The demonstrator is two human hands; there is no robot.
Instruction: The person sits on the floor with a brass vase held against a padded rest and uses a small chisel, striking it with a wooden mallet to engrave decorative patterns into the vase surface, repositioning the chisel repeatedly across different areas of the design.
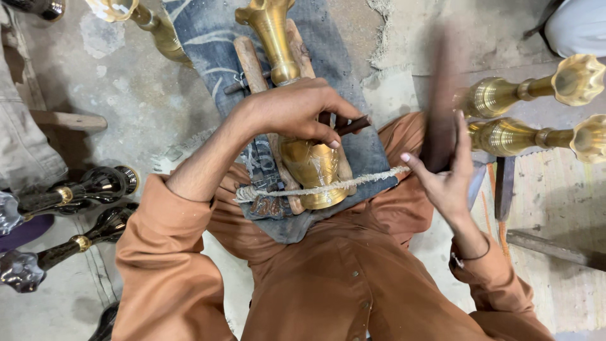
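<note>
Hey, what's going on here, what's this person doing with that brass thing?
A seated person in an orange shirt has a brass vase lying across the lap on blue denim cloth, tied down with a rope. The left hand presses a thin dark tool against it. The right hand swings a blurred striker.

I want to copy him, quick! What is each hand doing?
Left hand: closed, holding a thin dark tool against the brass vase.
Right hand: gripping a blurred dark tool.

Vase [310, 161] on lap w/ rope [315, 187] across, 2 vases [505, 117] right, 2 vases [82, 215] left
</note>
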